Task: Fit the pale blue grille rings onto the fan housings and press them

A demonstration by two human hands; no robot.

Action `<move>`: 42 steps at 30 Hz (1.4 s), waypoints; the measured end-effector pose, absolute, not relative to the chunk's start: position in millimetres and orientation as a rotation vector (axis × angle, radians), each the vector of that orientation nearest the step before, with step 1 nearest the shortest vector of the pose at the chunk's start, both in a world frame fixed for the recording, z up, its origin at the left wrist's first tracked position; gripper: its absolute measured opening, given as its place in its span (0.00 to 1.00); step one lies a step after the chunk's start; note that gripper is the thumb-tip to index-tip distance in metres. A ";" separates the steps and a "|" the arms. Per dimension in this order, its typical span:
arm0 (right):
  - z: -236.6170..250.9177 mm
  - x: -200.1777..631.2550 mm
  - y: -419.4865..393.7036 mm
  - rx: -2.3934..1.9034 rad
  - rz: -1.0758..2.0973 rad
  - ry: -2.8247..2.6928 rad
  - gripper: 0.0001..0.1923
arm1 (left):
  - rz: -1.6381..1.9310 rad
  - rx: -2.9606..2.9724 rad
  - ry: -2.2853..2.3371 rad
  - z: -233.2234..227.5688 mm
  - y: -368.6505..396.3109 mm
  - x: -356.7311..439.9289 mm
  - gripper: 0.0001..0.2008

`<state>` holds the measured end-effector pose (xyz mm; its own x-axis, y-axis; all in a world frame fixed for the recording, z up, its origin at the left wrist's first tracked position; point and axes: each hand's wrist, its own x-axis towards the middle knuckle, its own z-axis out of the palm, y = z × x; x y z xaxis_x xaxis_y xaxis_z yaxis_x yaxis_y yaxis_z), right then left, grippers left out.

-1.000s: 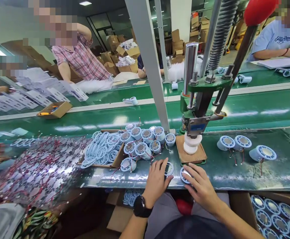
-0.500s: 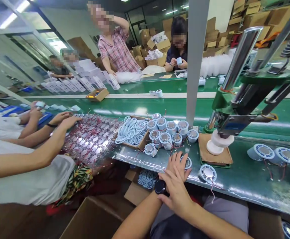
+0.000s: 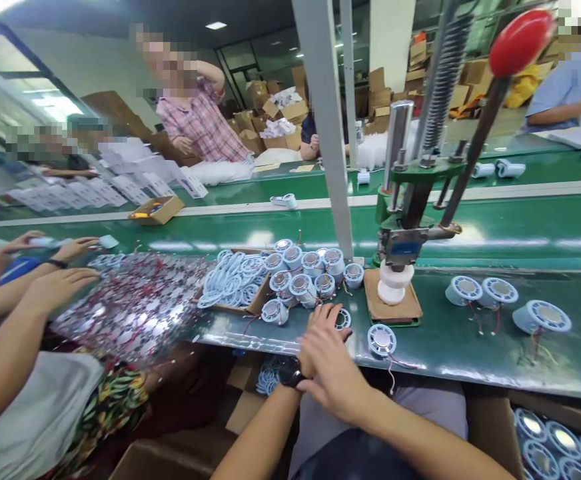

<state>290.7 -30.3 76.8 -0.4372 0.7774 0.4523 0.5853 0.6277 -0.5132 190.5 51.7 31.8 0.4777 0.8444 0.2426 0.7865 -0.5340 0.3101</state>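
My left hand (image 3: pixel 322 325) lies flat at the front of the green bench, fingertips touching a small round blue part (image 3: pixel 342 319). My right hand (image 3: pixel 331 375) crosses over my left wrist, fingers spread, partly covering the black watch (image 3: pixel 289 377); it holds nothing. A second round blue part (image 3: pixel 381 340) with thin wires lies loose just right of both hands. Behind the hands is a heap of similar blue parts (image 3: pixel 304 275).
A hand press with a red knob (image 3: pixel 520 40) stands over a white die (image 3: pixel 394 284) on a wooden pad (image 3: pixel 393 309). A cardboard box of blue rings (image 3: pixel 232 284) and silvery wired discs (image 3: pixel 135 307) lie left. A co-worker's arms (image 3: pixel 25 300) reach in. More parts (image 3: pixel 500 291) sit right.
My right hand left the loose blue part and crossed onto my left wrist. The view swung left, then back toward the press. The co-worker's arms came into view at left.
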 end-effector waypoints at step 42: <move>100.9 353.2 -65.6 -0.971 0.092 -1.668 0.24 | 1.386 2.530 1.337 134.1 -44.2 207.5 0.48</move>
<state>353.2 -65.6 100.9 -0.0118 0.6318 0.7751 0.5432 0.6549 -0.5255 207.5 -44.2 134.1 0.2666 0.6525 0.7093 0.6856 -0.6457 0.3362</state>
